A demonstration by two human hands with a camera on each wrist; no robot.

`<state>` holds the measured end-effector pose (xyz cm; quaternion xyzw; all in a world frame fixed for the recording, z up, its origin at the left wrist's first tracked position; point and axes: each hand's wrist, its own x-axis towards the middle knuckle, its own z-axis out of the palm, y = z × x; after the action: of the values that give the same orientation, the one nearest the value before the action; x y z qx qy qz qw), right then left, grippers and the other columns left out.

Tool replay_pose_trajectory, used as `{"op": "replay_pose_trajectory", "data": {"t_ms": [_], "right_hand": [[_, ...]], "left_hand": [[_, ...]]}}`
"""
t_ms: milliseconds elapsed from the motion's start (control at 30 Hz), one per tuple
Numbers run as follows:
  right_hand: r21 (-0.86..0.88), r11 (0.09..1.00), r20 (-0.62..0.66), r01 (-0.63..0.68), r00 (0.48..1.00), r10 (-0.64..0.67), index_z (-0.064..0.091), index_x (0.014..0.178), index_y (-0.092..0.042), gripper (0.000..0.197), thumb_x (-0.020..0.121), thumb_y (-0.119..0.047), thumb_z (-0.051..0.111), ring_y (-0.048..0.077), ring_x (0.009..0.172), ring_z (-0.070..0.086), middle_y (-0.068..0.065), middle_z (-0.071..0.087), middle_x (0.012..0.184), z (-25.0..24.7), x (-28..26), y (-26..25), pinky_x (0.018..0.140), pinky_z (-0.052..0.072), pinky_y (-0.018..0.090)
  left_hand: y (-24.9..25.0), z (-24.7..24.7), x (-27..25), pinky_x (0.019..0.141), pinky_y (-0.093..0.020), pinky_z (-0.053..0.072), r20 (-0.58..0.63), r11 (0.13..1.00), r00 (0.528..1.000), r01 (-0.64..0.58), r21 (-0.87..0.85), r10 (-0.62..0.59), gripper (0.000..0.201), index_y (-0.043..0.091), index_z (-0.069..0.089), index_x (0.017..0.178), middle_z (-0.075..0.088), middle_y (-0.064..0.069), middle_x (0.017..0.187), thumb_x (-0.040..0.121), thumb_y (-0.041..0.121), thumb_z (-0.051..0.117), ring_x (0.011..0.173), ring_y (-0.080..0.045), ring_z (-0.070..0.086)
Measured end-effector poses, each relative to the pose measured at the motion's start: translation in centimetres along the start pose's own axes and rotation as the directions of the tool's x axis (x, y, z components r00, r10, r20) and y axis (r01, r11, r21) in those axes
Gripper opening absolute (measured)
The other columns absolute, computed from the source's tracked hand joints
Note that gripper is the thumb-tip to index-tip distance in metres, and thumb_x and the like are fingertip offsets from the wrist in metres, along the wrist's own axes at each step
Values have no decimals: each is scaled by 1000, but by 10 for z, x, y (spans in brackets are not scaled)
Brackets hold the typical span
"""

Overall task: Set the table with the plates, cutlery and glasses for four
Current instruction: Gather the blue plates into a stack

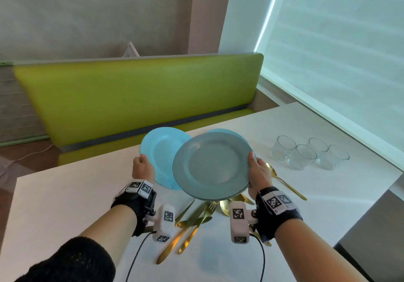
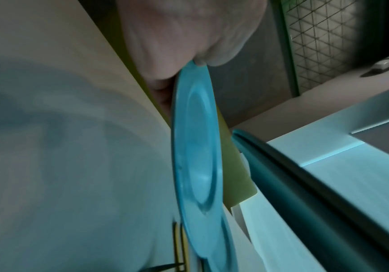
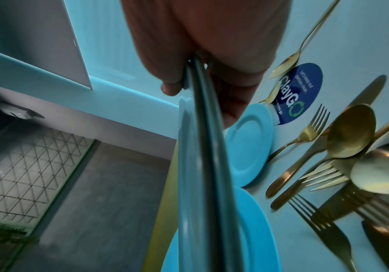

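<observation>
My left hand point(image 1: 144, 163) pinches the left rim of a light blue plate point(image 1: 161, 150), held tilted above the white table point(image 1: 65, 194); the left wrist view shows this plate point(image 2: 196, 147) edge-on. My right hand point(image 1: 253, 163) grips the right rim of a plate stack point(image 1: 209, 165), grey on top with a blue rim point(image 1: 227, 131) peeking out behind. The stack point(image 3: 200, 165) overlaps the left plate's right edge. Gold cutlery point(image 1: 196, 218) lies in a loose pile on the table beneath the plates. Several clear glasses point(image 1: 306, 152) stand together at the right.
A green bench point(image 1: 131, 98) runs along the table's far side. A blinded window point(image 1: 338, 63) borders the right. One gold spoon point(image 1: 284, 183) lies apart, right of my right hand. A round blue sticker point(image 3: 298, 92) sits on the tabletop near the cutlery point(image 3: 328, 156).
</observation>
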<state>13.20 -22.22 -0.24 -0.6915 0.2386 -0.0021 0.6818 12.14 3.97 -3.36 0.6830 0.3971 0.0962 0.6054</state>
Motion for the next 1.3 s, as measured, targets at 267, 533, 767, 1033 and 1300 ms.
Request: {"op": "replay_pose_trajectory", "data": {"t_ms": [267, 533, 767, 1033, 1300], "right_hand": [[-36, 999, 45, 20, 999, -19, 55, 82, -24, 25, 94, -44, 47, 29, 91, 61, 5, 61, 89, 10, -4, -18, 90, 52, 51], [-176, 982, 103, 67, 994, -49, 65, 92, -20, 30, 94, -43, 45, 30, 93, 63, 10, 67, 95, 18, 38, -18, 90, 51, 45], [-333, 937, 155, 104, 986, -54, 60, 123, -18, 38, 98, -37, 37, 25, 107, 57, 5, 62, 114, 28, 74, -8, 100, 44, 39], [-679, 734, 149, 15, 982, 118, 59, 107, -3, 41, 92, -39, 45, 31, 91, 66, 11, 61, 93, 22, 150, -7, 79, 55, 38], [-815, 553, -80, -173, 979, 188, 38, 130, 4, 45, 91, -13, 52, 33, 119, 53, 22, 53, 129, 19, 194, 14, 90, 45, 35]], "left_hand": [[23, 3, -22, 104, -37, 37, 131, 991, 989, 85, -106, -71, 44, 0, 40, 138, 42, -19, 144, 102, 21, 25, 131, -35, 42], [25, 32, -25, 104, -43, 43, 189, 964, 969, 195, -183, -160, 42, 3, 47, 133, 49, -20, 138, 100, 26, 31, 126, -36, 49], [31, 66, -28, 68, -31, 48, 202, 896, 944, 314, -315, -260, 49, 12, 54, 115, 65, -9, 94, 98, 50, 30, 81, -29, 62], [30, 81, -5, 98, -43, 46, 75, 906, 960, 279, -319, -270, 53, 12, 44, 138, 53, -11, 135, 99, 46, 29, 119, -34, 54], [28, 82, 17, 96, -40, 46, 32, 885, 961, 264, -384, -273, 51, 12, 47, 136, 54, -14, 134, 99, 45, 32, 118, -33, 56]]}}
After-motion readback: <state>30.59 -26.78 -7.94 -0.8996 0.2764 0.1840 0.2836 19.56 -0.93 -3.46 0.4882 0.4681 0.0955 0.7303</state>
